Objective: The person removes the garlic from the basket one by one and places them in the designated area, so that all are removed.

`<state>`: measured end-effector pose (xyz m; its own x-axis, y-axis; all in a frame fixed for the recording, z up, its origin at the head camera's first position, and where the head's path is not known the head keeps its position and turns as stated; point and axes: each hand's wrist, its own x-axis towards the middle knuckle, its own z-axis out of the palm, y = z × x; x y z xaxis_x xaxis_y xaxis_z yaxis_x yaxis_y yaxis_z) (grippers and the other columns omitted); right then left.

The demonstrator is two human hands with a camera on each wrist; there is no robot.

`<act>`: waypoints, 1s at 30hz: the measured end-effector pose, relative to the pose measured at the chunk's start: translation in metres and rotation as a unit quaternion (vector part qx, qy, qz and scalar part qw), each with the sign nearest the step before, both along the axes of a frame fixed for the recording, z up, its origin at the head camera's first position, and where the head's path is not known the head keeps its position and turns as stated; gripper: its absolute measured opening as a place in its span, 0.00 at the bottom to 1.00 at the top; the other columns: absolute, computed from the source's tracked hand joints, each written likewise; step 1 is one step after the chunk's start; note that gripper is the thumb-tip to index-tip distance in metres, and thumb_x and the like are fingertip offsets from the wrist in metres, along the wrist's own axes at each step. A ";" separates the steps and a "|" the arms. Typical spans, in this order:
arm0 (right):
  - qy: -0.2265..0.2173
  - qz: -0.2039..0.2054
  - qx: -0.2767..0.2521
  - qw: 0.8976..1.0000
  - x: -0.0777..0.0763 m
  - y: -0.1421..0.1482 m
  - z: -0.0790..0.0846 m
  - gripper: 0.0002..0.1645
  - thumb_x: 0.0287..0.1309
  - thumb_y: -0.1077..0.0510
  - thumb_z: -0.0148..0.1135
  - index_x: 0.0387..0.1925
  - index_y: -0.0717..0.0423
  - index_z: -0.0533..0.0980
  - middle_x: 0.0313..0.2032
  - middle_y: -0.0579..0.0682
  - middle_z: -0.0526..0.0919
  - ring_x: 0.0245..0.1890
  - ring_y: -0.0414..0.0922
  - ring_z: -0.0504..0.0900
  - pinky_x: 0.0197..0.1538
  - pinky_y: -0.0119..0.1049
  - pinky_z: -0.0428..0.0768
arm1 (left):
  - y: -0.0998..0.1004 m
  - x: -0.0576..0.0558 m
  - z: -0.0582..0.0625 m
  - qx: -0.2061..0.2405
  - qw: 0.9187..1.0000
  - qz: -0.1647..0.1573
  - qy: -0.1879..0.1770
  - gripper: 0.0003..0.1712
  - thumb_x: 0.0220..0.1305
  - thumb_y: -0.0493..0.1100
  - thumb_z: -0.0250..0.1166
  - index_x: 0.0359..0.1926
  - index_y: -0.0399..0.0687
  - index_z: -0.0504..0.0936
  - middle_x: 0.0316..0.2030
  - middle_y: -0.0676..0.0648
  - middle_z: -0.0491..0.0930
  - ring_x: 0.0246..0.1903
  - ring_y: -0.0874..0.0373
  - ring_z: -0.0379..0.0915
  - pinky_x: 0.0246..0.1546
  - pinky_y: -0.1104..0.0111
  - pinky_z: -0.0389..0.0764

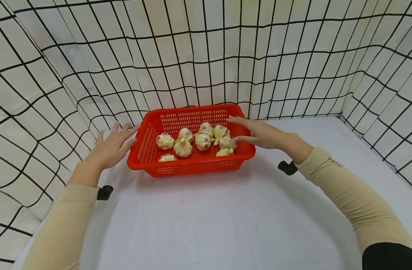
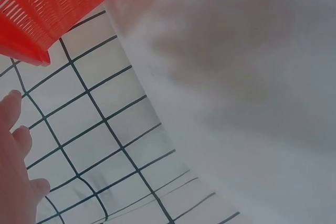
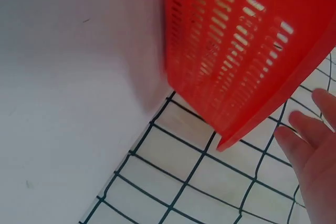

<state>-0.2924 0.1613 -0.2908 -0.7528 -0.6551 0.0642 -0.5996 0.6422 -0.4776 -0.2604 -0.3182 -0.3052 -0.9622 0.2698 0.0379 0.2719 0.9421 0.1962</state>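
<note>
A red plastic basket (image 1: 192,165) stands on the white surface, with several garlic bulbs (image 1: 203,142) inside it. Beside the basket's left rim is my left hand (image 1: 113,148), fingers spread and straight, holding nothing. My right hand (image 1: 264,134) reaches over the right rim from the other side, its fingers extended near the bulbs; whether they touch the rim cannot be made out. In the left wrist view the left hand (image 2: 16,166) appears apart from the basket (image 2: 52,9). The right wrist view has the right hand (image 3: 315,156) just off the basket's outer wall (image 3: 236,51).
Black wire grid panels (image 1: 206,60) backed with white sheeting rise behind the basket and along both sides. The white tabletop (image 1: 206,221) stretches in front of the basket. A small black device (image 1: 105,192) sits at the left wrist, another black device (image 1: 287,168) at the right.
</note>
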 end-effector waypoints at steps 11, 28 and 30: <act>-0.007 0.053 0.050 0.997 0.001 -0.017 -0.004 0.41 0.67 0.46 0.68 0.77 0.47 0.65 0.54 0.56 0.81 0.46 0.52 0.78 0.49 0.45 0.81 | -0.002 0.005 -0.001 -0.019 1.000 -0.010 -0.014 0.40 0.79 0.67 0.39 0.83 0.56 0.49 0.79 0.32 0.43 0.78 0.34 0.21 0.67 0.31 0.20; -0.071 0.063 0.128 0.987 -0.008 -0.041 -0.002 0.31 0.64 0.61 0.69 0.67 0.48 0.77 0.50 0.53 0.82 0.46 0.49 0.78 0.42 0.34 0.81 | -0.002 0.001 -0.004 -0.035 0.999 -0.007 -0.008 0.41 0.78 0.68 0.38 0.82 0.55 0.50 0.80 0.33 0.41 0.78 0.34 0.21 0.67 0.33 0.18; -0.076 0.059 0.143 0.985 -0.010 -0.045 -0.004 0.30 0.64 0.63 0.68 0.67 0.46 0.77 0.49 0.53 0.82 0.47 0.49 0.77 0.43 0.34 0.81 | -0.003 0.002 -0.005 -0.033 0.999 -0.006 -0.008 0.41 0.79 0.68 0.38 0.82 0.55 0.50 0.80 0.33 0.41 0.78 0.34 0.22 0.67 0.32 0.18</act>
<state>-0.3022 0.1167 -0.2947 -0.6570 -0.7136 -0.2431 -0.6134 0.6934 -0.3781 -0.2584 -0.3213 -0.3101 -0.9590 0.2834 0.0043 0.2813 0.9498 0.1371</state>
